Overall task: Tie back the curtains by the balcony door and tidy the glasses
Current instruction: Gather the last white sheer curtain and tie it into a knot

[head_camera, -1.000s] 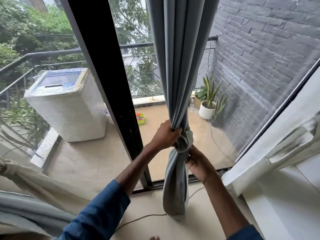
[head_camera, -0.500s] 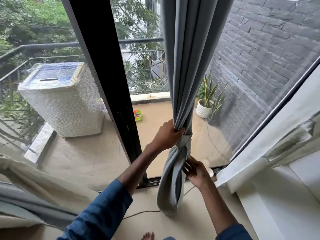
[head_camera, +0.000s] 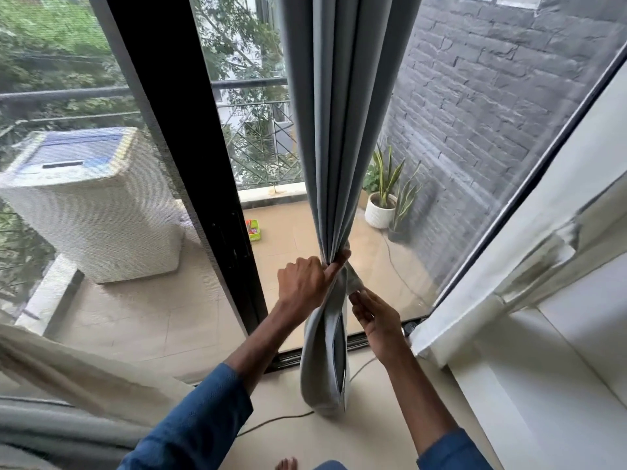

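A grey curtain [head_camera: 342, 113] hangs in front of the glass balcony door, gathered into a knot [head_camera: 349, 278] at about hip height, with its looped tail [head_camera: 324, 368] reaching the floor. My left hand [head_camera: 303, 284] grips the gathered folds just above the knot, fingers curled round the cloth. My right hand [head_camera: 378, 318] is just below and right of the knot, its fingertips touching the fabric end there. No glasses are in view.
The black door frame [head_camera: 190, 164] stands left of the curtain. A cream curtain [head_camera: 68, 378] lies bunched at lower left, a white wall ledge [head_camera: 509, 334] at right. A thin cable [head_camera: 271, 420] runs along the floor. Outside are a wrapped washing machine [head_camera: 91, 205] and potted plants [head_camera: 381, 205].
The view has shifted closer and slightly left. My right hand has slid down off the knot to the fabric just below it. My left hand keeps its grip above the knot.
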Demonstrator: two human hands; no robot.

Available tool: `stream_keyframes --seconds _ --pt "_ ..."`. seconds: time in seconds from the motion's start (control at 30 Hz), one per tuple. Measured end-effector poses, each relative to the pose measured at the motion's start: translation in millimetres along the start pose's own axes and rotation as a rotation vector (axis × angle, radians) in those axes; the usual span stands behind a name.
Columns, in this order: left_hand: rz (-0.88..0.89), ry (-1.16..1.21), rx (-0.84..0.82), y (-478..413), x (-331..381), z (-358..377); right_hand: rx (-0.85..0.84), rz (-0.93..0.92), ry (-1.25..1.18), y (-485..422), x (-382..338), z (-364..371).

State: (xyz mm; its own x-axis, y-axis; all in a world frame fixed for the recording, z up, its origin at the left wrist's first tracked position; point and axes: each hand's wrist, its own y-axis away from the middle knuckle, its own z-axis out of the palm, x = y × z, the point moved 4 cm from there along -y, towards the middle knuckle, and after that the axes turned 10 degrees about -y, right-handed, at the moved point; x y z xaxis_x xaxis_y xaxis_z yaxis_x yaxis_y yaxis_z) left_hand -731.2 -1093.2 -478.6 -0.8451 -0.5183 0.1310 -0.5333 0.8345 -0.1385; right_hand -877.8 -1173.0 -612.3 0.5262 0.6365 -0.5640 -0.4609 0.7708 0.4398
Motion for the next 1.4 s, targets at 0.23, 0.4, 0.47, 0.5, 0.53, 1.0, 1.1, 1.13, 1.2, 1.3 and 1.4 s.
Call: stream_keyframes --seconds 0.23,0.4,0.47,0.5,0.53,1.0,1.1,1.13,1.2,1.3,1.4 --pt "0.015 0.236 -0.331 0 9 55 0.108 -0.108 0.113 18 -15 -12" --pt "0.146 0.257 -0.406 8 56 82 0.209 -0.192 0.182 46 -41 -26" --pt "0.19 0.286 -0.41 10 75 89 0.257 -0.239 0.195 57 -53 -36" --pt "0.225 0.307 -0.402 10 86 90 0.286 -0.268 0.201 62 -61 -40" --pt "0.265 0.332 -0.392 11 97 91 0.319 -0.3 0.201 68 -71 -43" --pt "0.557 0.567 -0.31 -19 256 41 0.421 -0.692 0.302 116 -248 -80" --pt "0.573 0.621 -0.209 -35 295 19 0.408 -0.762 0.317 114 -294 -84" --pt "0.573 0.644 -0.178 -41 305 13 0.402 -0.779 0.335 113 -307 -83" --pt "0.561 0.672 -0.102 -51 328 -3 0.388 -0.816 0.355 114 -337 -83" --pt "0.539 0.678 0.061 -64 362 -40 0.359 -0.88 0.378 121 -390 -79" --pt "0.548 0.686 0.242 -75 391 -80 0.311 -0.952 0.418 130 -437 -62"
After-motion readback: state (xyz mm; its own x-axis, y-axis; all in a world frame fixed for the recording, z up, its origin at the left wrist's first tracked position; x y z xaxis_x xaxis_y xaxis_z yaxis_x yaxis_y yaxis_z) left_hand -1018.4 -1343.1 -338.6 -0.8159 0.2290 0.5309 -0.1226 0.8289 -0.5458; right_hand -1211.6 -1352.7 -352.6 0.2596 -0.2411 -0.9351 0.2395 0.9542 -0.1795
